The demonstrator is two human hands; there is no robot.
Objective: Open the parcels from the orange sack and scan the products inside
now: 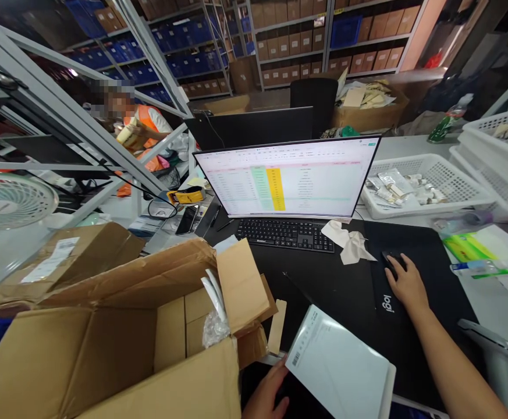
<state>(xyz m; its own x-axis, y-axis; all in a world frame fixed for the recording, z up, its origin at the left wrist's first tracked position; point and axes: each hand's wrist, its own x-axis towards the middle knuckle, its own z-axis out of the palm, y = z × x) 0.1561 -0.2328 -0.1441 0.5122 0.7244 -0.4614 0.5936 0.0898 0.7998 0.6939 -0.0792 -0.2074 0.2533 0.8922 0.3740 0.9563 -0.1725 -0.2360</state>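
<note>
Left hand (265, 393) pinches the near-left edge of a white flat mailer (338, 364), right beside its barcode label (296, 359); grip keeps the label clear, fingers partly hidden. Mailer is tilted, low over the near edge of the black desk mat (336, 279), just right of an open cardboard carton (105, 355). Right hand (406, 285) is cupped on a black mouse (393, 259), fingers lightly spread. Far on the counter (498, 302): keyboard (286, 235), curved monitor (286, 177) showing a spreadsheet. Right: white plastic basket (428, 186) of small packets. Far left, behind a metal frame (83, 113), a co-worker in an orange vest (142, 131).
</note>
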